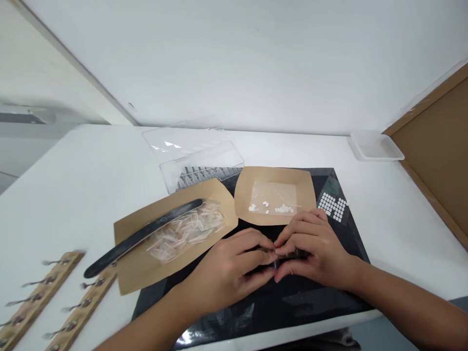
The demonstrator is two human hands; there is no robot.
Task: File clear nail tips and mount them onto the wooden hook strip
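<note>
My left hand and my right hand meet over a black mat, fingertips bent inward and touching. Between them is something small, partly dark and partly see-through, mostly hidden by the fingers. Just beyond the hands lies a brown paper tray with a clear sheet and small white bits in it. Close to my right hand is a sheet of white dots. Left of my left hand, a longer paper tray holds clear plastic pieces, and a black curved nail file rests across it.
Clear boxes stand behind the trays, one with rows of pointed pieces. Wooden strips with metal clips lie at the lower left. A translucent tub sits at the back right beside a brown cardboard box. A white wall closes off the back.
</note>
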